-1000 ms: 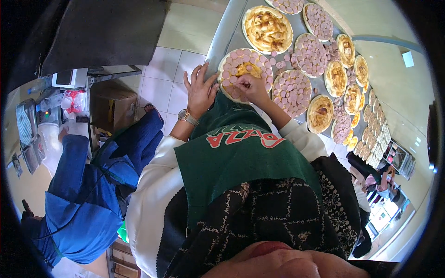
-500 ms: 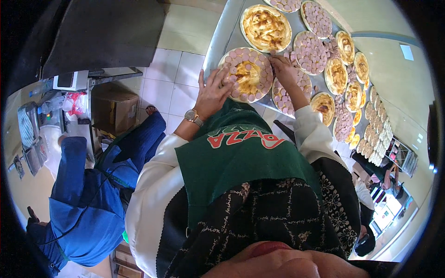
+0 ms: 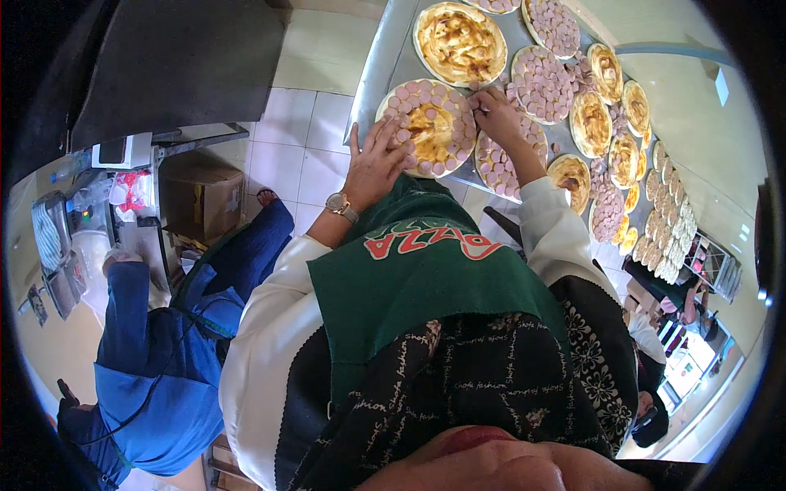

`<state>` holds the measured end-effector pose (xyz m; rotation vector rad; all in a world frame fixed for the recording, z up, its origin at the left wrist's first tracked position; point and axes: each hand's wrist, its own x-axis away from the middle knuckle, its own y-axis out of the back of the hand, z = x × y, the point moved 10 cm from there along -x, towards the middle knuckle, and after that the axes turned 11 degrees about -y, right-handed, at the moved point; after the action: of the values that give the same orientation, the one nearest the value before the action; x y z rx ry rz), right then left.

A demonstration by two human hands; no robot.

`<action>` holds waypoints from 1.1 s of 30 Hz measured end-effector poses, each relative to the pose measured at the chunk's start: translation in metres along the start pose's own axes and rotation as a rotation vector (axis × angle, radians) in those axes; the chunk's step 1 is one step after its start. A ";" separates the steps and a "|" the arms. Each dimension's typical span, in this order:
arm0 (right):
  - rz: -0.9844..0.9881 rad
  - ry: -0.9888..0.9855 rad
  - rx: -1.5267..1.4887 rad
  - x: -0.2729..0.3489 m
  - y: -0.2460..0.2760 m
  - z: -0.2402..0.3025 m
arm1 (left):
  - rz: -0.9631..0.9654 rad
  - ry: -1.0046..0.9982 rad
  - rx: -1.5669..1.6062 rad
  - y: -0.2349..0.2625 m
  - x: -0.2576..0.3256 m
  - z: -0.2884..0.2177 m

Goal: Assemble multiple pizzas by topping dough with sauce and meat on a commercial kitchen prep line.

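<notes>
A round pizza base (image 3: 432, 129) lies at the table's near left edge, pale sauce browned in its middle and pink sausage slices (image 3: 424, 89) ringed around it. My left hand (image 3: 378, 159), fingers apart, rests palm down over its left rim, touching the slices there. At the right rim my right hand (image 3: 496, 119) is bent with its fingers drawn together; whatever they hold is too small or hidden to make out. Beneath that wrist is another base (image 3: 497, 164) covered in slices. Beyond the first one sits a base with only browned sauce (image 3: 460, 43).
The metal table (image 3: 378, 61) stretches away to the right with several more topped and sauced bases, and loose slices (image 3: 580, 75) between them. To the left, a co-worker in blue (image 3: 155, 393) stands by a shelf with a cardboard box (image 3: 201, 200). A dark panel (image 3: 176, 65) hangs upper left.
The whole view has shifted slightly, carrying the pizzas a little to the left. My hands stay at the same pizza with little movement. The co-worker at left has moved a little.
</notes>
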<state>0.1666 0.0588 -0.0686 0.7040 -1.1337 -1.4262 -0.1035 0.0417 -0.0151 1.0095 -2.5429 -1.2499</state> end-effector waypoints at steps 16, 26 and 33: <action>0.148 -0.105 -0.031 -0.012 -0.014 -0.007 | -0.040 0.011 -0.058 0.003 0.002 0.007; 0.106 -0.023 0.054 -0.010 0.002 -0.001 | -0.039 0.026 -0.049 0.010 0.006 0.007; 0.129 0.121 -0.265 0.036 0.001 0.057 | -0.012 0.083 -0.109 0.013 0.017 0.008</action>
<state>0.1085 0.0383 -0.0412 0.5124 -0.8606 -1.3729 -0.1266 0.0417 -0.0132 1.0316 -2.3830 -1.3055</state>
